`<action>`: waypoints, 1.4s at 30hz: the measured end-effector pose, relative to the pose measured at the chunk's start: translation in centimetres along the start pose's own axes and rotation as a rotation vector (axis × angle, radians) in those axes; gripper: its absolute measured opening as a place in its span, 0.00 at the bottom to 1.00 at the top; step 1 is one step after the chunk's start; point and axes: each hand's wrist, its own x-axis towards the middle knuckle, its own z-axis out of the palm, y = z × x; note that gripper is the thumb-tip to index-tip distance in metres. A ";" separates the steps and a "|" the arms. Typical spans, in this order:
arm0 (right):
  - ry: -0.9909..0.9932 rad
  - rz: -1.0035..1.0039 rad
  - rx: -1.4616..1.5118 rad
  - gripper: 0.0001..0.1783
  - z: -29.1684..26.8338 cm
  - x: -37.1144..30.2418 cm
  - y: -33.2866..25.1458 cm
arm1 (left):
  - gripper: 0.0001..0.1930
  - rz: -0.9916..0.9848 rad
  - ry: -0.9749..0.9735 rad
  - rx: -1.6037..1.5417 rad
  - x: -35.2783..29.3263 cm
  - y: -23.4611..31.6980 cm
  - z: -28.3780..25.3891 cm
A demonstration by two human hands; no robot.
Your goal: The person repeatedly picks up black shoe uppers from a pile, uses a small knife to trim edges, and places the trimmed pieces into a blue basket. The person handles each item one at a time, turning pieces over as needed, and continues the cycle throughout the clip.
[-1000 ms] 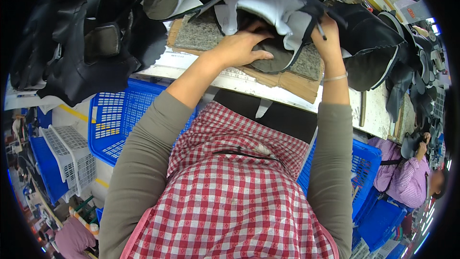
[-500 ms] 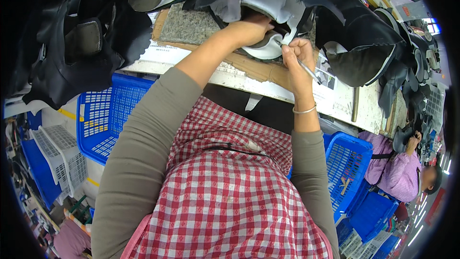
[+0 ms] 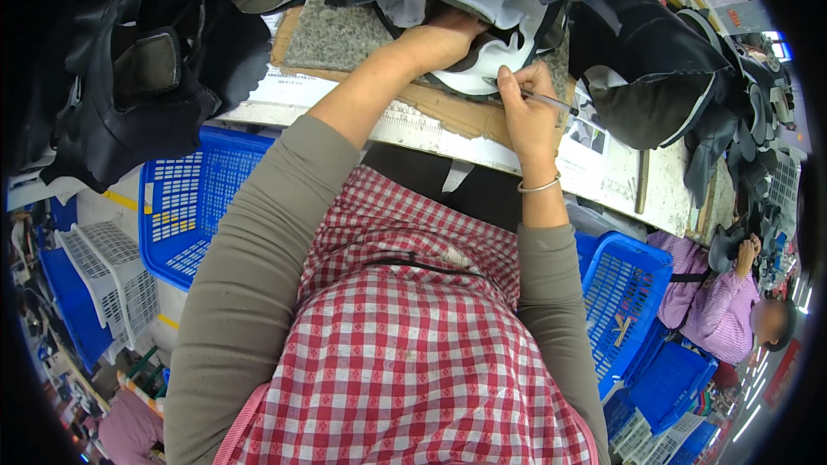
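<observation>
A black boot upper with white lining (image 3: pixel 469 79) lies on a grey stone slab (image 3: pixel 340 39) at the bench's far side. My left hand (image 3: pixel 438 41) reaches into the upper's opening, its fingers hidden under the folds. In my right hand (image 3: pixel 527 103) a slim pen (image 3: pixel 553 102) is pinched between thumb and fingers. The pen's tip meets the near edge of the white lining, while its other end points to the right.
More black uppers lie left (image 3: pixel 129 112) and right (image 3: pixel 659 103). Brown cardboard (image 3: pixel 465 116) edges the slab. A thin metal rod (image 3: pixel 643 181) rests on the bench. Blue baskets stand below at left (image 3: pixel 172 271) and right (image 3: pixel 633 245). A person in pink checks (image 3: pixel 711 319) works at right.
My right hand has shifted slightly left and up. The pen has swung from steeply slanted to nearly level, its tip moving left along the lining. My left hand stays in the upper.
</observation>
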 end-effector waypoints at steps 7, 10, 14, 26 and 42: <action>-0.052 0.005 0.051 0.15 -0.1 -0.1 0.7 | 0.18 -0.064 -0.018 -0.031 0.1 -0.1 0.4; -0.033 -0.009 0.034 0.15 -0.3 0.1 0.5 | 0.19 -0.064 0.004 -0.048 0.1 -0.1 0.3; 0.059 0.123 0.305 0.12 -2.4 0.5 -0.3 | 0.19 0.017 0.061 -0.065 -1.2 -0.2 -0.4; 0.293 -0.069 -0.567 0.39 -2.9 12.6 3.8 | 0.20 -0.018 0.633 -2.032 -8.0 -1.7 -9.2; 0.206 -0.274 0.039 0.19 -14.0 18.0 3.1 | 0.22 -0.102 0.617 -2.206 4.5 6.2 -13.1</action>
